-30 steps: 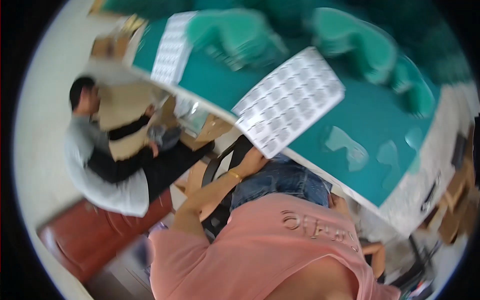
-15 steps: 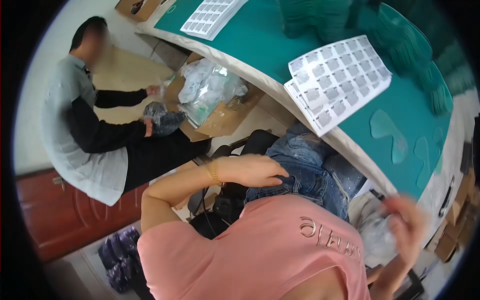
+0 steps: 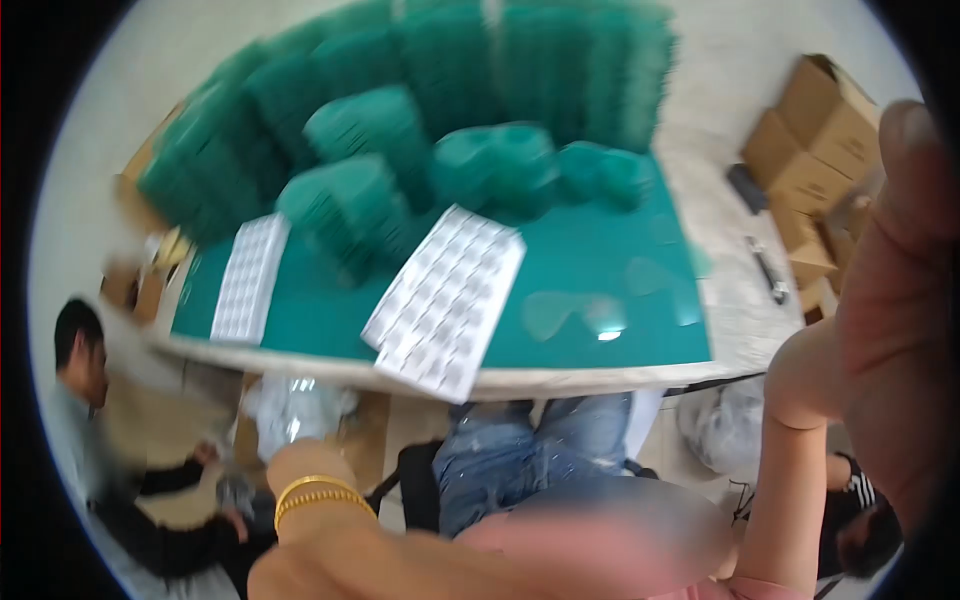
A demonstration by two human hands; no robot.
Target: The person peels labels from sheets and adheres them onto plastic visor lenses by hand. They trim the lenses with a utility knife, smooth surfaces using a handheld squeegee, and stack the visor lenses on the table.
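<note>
My left hand (image 3: 390,560), below a wrist with gold bracelets (image 3: 322,497), is large and close to the camera at the bottom. Its fingers cannot be made out. My right hand (image 3: 895,300) is raised close to the camera at the right edge, blurred and partly cut off; no held thing shows. Beyond the hands, a green-topped table (image 3: 620,345) bears a stack of printed sheets (image 3: 450,300) that overhangs its front edge. Clear, mask-shaped pieces (image 3: 575,315) lie to the right of the sheets.
Tall green stacks (image 3: 450,70) line the table's back. Another sheet stack (image 3: 250,280) lies left. A seated person (image 3: 95,430) is at left beside an open box with plastic bags (image 3: 300,405). Cardboard boxes (image 3: 815,140) and a white plastic bag (image 3: 725,425) are at right.
The view has swung to face the table squarely. My left hand has come from over my lap to near the camera. My right hand has risen and looks much larger at the right edge.
</note>
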